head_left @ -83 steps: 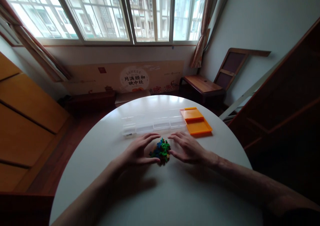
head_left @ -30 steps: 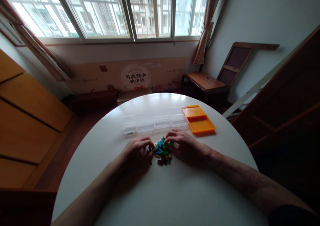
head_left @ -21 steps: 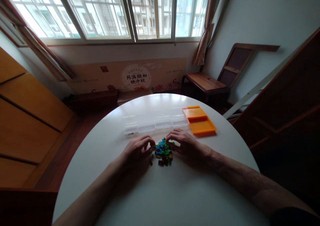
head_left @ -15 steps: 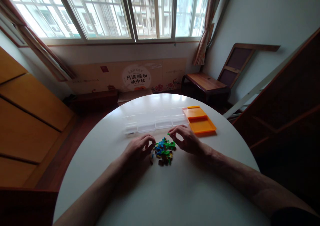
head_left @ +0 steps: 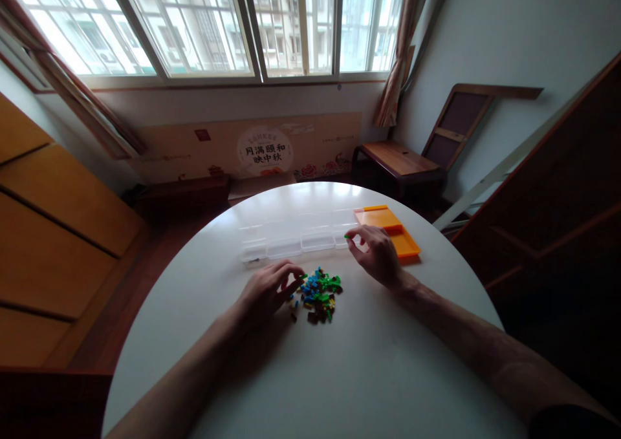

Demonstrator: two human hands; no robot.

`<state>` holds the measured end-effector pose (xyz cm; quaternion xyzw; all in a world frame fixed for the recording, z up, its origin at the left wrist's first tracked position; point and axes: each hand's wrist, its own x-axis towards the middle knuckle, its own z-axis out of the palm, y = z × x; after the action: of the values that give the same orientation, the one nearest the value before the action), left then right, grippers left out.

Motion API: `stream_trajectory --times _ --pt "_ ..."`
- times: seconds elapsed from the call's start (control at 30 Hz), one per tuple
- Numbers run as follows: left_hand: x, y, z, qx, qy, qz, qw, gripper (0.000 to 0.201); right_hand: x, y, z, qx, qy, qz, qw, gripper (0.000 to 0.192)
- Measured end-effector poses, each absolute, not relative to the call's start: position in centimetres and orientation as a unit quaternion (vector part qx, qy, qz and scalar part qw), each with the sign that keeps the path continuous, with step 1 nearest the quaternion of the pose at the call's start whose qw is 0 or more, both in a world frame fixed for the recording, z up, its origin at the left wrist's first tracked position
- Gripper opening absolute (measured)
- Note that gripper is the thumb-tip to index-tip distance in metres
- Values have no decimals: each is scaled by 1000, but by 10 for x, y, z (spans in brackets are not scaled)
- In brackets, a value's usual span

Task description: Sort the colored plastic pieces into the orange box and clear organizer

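Observation:
A loose pile of small toy building bricks (head_left: 320, 290), in green, blue, yellow and dark colours, lies on the white round table (head_left: 310, 374). At its left edge my left hand (head_left: 272, 288) is closed in a pinch, a small green brick (head_left: 304, 276) showing at the fingertips. My right hand (head_left: 377, 253) pinches another small green brick (head_left: 347, 236) over the right end of a clear plastic compartment box (head_left: 284, 247). Part of that end is covered by the fingers. An orange tray (head_left: 409, 246) sits behind and to the right of this hand, partly hidden by it.
A few dark bits lie in the box's leftmost compartment (head_left: 253, 255). Past the table stand a wooden chair (head_left: 400, 158) at the right and a printed cardboard panel (head_left: 194, 148) under the window. A yellow wooden cabinet (head_left: 58, 232) is at the left.
My right hand has moved away from the pile, up and to the right, carrying its green brick to the clear box. My left hand stays almost in place beside the pile.

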<state>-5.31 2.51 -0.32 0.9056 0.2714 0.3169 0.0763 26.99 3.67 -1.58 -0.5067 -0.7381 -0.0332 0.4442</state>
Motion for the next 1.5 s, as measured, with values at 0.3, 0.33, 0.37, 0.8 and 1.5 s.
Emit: stream_trajectory --times 0.3,0.33,0.37,0.8,1.5 --pt "-53 25 -3 903 272 325 66 10 272 40 -19 -529 -733 -39 426 8" --pt "-53 24 -3 903 273 325 66 10 272 41 -20 -530 -732 -38 427 8" --pt "-52 24 -3 903 274 325 66 10 272 41 -20 -530 -731 -36 428 8" --pt "-47 20 -2 874 305 364 100 10 261 31 -14 -417 -778 19 470 8" --pt "-38 15 -4 861 335 363 122 11 270 49 -4 -470 -817 28 332 28"
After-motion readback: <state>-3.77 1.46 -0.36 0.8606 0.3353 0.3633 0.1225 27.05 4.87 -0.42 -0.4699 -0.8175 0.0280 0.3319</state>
